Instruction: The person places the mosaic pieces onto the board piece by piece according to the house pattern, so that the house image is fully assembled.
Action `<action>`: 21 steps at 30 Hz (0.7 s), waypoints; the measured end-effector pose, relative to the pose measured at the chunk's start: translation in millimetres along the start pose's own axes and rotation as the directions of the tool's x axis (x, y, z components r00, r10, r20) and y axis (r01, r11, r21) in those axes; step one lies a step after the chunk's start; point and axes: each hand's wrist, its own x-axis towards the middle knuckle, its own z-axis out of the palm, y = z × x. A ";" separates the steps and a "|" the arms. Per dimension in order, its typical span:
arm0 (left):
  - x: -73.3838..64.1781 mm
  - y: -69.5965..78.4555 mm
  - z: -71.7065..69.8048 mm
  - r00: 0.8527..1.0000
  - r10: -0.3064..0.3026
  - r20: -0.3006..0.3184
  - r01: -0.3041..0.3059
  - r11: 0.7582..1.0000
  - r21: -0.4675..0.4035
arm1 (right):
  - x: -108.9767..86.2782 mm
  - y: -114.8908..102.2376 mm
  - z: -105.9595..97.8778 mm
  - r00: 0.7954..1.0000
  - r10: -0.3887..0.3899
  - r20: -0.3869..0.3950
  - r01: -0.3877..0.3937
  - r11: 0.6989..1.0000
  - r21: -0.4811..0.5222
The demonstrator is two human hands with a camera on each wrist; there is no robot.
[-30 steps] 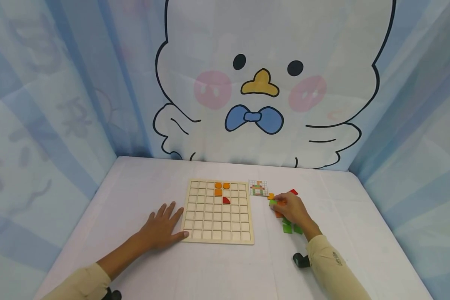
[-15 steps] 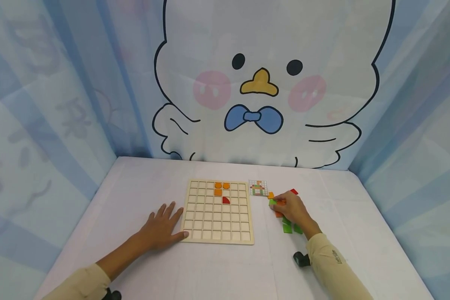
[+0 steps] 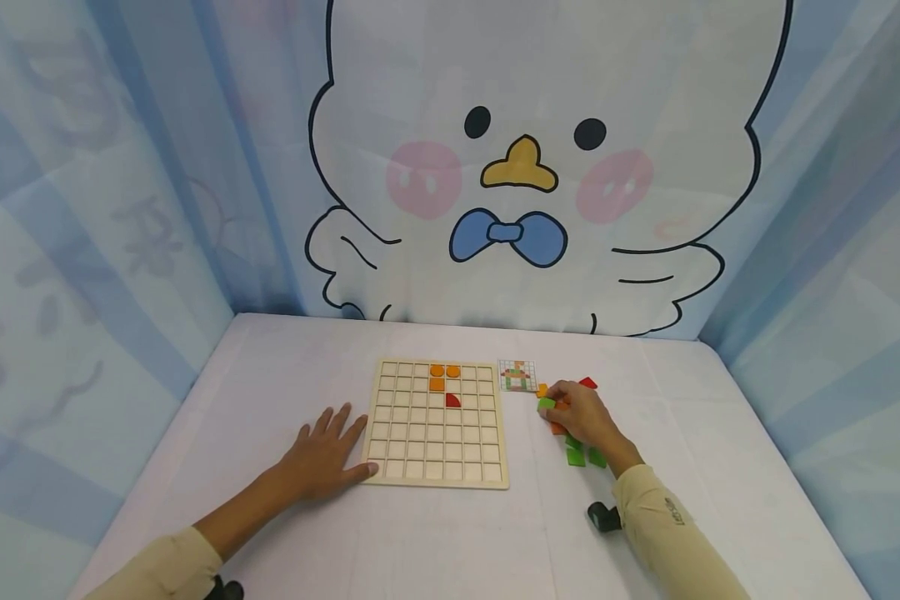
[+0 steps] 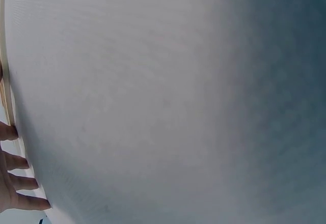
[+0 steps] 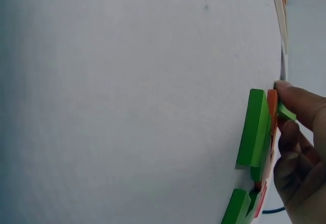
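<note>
A square wooden grid board (image 3: 435, 429) lies on the white table. Two orange round tiles (image 3: 445, 372), an orange square tile (image 3: 437, 384) and a red quarter-round tile (image 3: 453, 401) sit in its cells. With fingers spread, my left hand (image 3: 318, 458) rests at the board's left edge, thumb on the near left corner. Right of the board, my right hand (image 3: 585, 415) pinches a green tile (image 3: 546, 403) between thumb and fingers over a group of loose pieces. In the right wrist view that green tile (image 5: 286, 113) shows between the fingertips, partly hidden.
A small printed pattern card (image 3: 517, 376) lies by the board's far right corner. Around the right hand are loose green tiles (image 3: 576, 457), orange tiles (image 3: 557, 429), a yellow-orange piece (image 3: 542, 390) and a red piece (image 3: 588, 383). A cartoon-printed curtain (image 3: 525, 292) stands behind the table.
The right hand's fingers have shifted slightly, and the green tile at their tips shows a little more fully. The left hand and the board stay put.
</note>
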 end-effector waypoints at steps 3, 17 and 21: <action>0.0 -0.1 -0.2 1.000 0.002 0.003 -0.002 1.000 -0.001 | -0.5 -1.0 -0.9 0.999 -0.039 -0.003 0.039 0.999 0.019; -0.1 0.5 -1.9 1.000 0.008 -0.004 -0.008 1.000 -0.005 | -1.8 -5.7 -0.5 0.989 -0.103 0.109 0.088 0.986 0.139; -0.2 0.3 -1.8 1.000 0.008 -0.002 -0.008 1.000 -0.003 | -3.2 -9.2 -0.1 0.982 -0.156 0.109 0.131 0.970 0.207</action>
